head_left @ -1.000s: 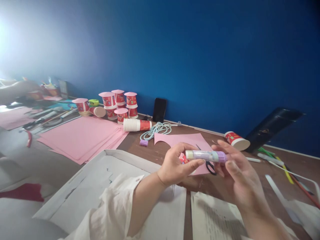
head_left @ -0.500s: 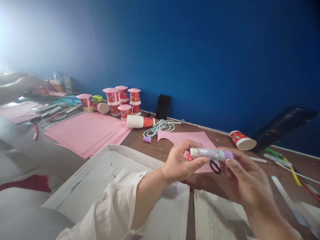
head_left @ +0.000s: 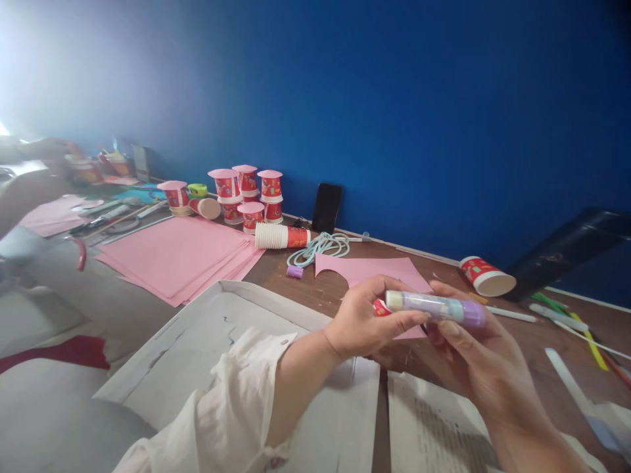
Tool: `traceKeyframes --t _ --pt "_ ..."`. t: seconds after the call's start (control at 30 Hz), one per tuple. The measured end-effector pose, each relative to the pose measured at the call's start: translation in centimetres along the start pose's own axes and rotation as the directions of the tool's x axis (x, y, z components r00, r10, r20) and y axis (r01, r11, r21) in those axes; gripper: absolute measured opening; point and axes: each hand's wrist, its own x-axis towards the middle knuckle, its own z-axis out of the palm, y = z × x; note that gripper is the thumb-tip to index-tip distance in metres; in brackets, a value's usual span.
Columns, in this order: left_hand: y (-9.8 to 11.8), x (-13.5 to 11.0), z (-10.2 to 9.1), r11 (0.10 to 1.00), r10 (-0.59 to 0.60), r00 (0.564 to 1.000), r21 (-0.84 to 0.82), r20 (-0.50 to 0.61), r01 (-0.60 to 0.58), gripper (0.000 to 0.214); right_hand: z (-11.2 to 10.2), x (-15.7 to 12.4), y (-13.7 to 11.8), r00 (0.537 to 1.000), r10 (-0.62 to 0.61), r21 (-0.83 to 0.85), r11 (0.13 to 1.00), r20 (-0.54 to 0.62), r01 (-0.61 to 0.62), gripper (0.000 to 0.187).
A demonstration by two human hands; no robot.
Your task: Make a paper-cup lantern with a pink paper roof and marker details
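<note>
A glue stick point(head_left: 428, 306) with a clear barrel and a purple base lies sideways between my hands, its pale tip uncovered and pointing left. My left hand point(head_left: 367, 318) closes thumb and forefinger round the tip end. At the purple base, my right hand point(head_left: 486, 351) has its thumb below and fingers behind. Part of a red printed thing point(head_left: 380, 307) peeks out behind my left fingers; whether they touch it is unclear. Beneath the hands lies a cut sheet of pink paper point(head_left: 374, 266). A small purple cap point(head_left: 294, 271) rests on the table farther left.
Pink sheets point(head_left: 177, 253) and red paper cups with pink discs point(head_left: 227, 184) stand left. A nested cup stack point(head_left: 283, 236), pale blue cord point(head_left: 325, 246) and phone point(head_left: 327, 207) lie behind. A white box lid point(head_left: 177, 348) is nearest. Another person's arm point(head_left: 29, 190) reaches in far left.
The glue stick has shifted slightly right, and more of its purple base shows above my right thumb. The black loop beneath it is now mostly covered. The whole view has shifted a little.
</note>
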Motion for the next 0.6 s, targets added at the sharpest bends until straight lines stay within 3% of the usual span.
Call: traceKeyframes --t 0.13,0.2,0.3,0.37,0.47,0.53,0.6 --pt "-0.1 0.0 0.1 0.996 0.061 0.996 -0.071 0.057 -0.057 0.038 0.2 -0.4 0.6 1.0 -0.004 0.028 1.0 0.013 0.004 0.048" --pt "-0.3 0.1 0.1 0.996 0.07 0.996 -0.064 0.052 -0.066 0.057 0.2 -0.4 0.6 0.999 -0.043 0.055 0.998 -0.011 0.043 0.041" --pt "-0.9 0.4 0.1 0.988 0.096 0.992 0.129 -0.08 -0.085 0.096 0.1 0.1 -0.1 0.984 -0.13 0.062 0.988 -0.124 0.138 0.029" --pt "-1.4 0.5 0.3 0.949 0.089 0.979 0.314 -0.185 -0.026 0.109 0.2 0.9 -1.1 0.959 -0.183 0.066 0.977 -0.216 0.201 0.025" --pt "-2.3 0.5 0.8 0.87 -0.066 0.974 0.466 -0.219 0.163 0.114 0.7 2.8 -2.6 0.918 -0.256 0.067 0.955 -0.302 0.288 0.025" --pt "-2.9 0.5 1.1 0.82 -0.169 0.959 0.508 -0.227 0.265 0.106 1.1 4.1 -3.3 0.895 -0.339 -0.027 0.938 -0.289 0.346 0.024" --pt "-3.2 0.5 1.3 0.792 -0.204 0.945 0.524 -0.256 0.313 0.093 1.4 4.8 -3.5 0.854 -0.459 -0.228 0.883 -0.246 0.409 0.025"
